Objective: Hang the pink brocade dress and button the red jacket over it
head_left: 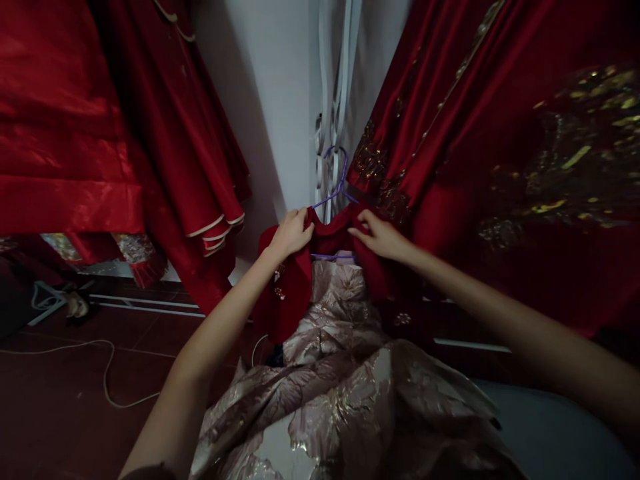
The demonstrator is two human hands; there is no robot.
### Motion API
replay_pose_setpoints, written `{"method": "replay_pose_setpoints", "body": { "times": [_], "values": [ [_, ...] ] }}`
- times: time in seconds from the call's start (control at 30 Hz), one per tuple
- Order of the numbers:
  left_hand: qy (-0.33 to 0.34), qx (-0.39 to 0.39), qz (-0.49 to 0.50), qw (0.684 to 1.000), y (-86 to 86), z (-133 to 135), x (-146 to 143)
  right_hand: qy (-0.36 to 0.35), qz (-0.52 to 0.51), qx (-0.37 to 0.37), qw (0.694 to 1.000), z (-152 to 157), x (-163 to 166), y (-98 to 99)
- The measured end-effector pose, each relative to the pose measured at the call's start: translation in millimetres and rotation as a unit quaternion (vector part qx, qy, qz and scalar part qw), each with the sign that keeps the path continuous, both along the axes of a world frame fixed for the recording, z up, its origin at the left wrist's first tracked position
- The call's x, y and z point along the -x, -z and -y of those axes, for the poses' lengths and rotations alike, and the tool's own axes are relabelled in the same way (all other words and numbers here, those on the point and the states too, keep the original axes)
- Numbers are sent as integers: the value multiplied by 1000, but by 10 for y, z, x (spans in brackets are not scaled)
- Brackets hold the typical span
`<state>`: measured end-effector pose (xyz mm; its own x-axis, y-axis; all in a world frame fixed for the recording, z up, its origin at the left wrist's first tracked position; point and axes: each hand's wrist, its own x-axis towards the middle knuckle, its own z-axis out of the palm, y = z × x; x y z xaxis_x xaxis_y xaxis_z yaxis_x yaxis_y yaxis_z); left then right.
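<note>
A short red jacket with small jewelled trims on its front hangs on a purple hanger. My left hand is closed on the jacket at its left shoulder, beside the collar. On the other side of the neckline, my right hand has its fingers and thumb curled on the jacket's edge. Between the jacket's fronts shows a pale pinkish, shiny patterned dress, its full skirt spreading toward me. The hanger's lower bar crosses the top of the dress. Its hook reaches up to a white metal rack.
Red garments with pale piping hang at the left. More red clothing with gold embroidery hangs close on the right. A white cable curls over the dark tiled floor. A pale grey rounded surface lies at lower right.
</note>
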<state>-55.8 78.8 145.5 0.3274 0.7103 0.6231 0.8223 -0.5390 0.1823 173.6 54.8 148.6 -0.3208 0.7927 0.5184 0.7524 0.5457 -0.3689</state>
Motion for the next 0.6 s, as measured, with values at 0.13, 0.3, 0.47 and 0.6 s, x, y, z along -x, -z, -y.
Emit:
{"method": "replay_pose_setpoints", "body": {
  "times": [0.13, 0.3, 0.47, 0.6],
  "values": [
    [-3, -13, 42, 999, 55, 35, -14, -111, -59, 20, 992, 161, 599, 105],
    [-39, -42, 131, 990, 106, 93, 27, -105, -155, 56, 981, 276, 615, 305],
    [-29, 195, 156, 968, 35, -19, -13, -34, -350, -12, 936, 186, 505, 595],
    [150, 201, 223, 942, 79, 98, -182, -83, -346, -4, 934, 179, 587, 613]
  ]
}}
